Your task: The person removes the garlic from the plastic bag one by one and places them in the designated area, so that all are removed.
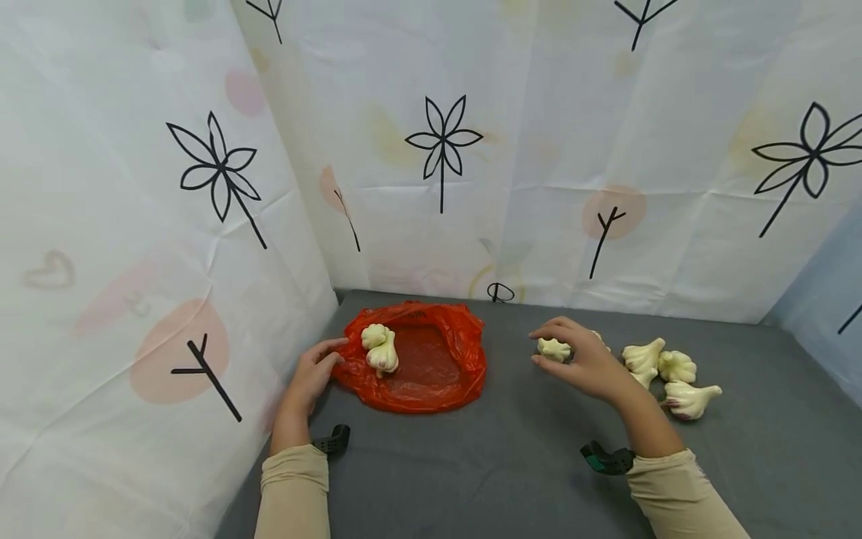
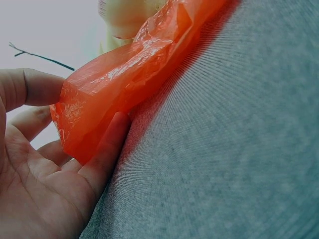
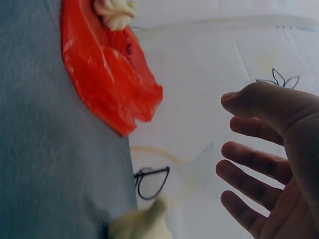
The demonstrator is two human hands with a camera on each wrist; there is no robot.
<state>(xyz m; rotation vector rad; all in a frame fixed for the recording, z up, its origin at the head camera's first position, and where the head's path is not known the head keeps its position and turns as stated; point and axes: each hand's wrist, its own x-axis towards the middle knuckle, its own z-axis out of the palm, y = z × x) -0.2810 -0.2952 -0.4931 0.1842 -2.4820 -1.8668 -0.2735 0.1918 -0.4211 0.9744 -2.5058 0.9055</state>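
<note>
Our left hand (image 1: 311, 378) pinches the rim of the orange plastic bag (image 1: 431, 374); our right hand (image 1: 584, 359), fingers spread, hovers over a garlic bulb (image 1: 554, 349) without gripping. The thin rim could slip and close.

The right hand (image 1: 586, 359) hides part of 1 garlic bulb (image 1: 554, 349) and most of another behind it. In the right wrist view, a blurred garlic bulb (image 3: 142, 224) is cut off by the bottom edge. In the left wrist view, garlic (image 2: 127, 17) above the orange bag (image 2: 124, 79) is blurred and cut off by the top edge.
</note>
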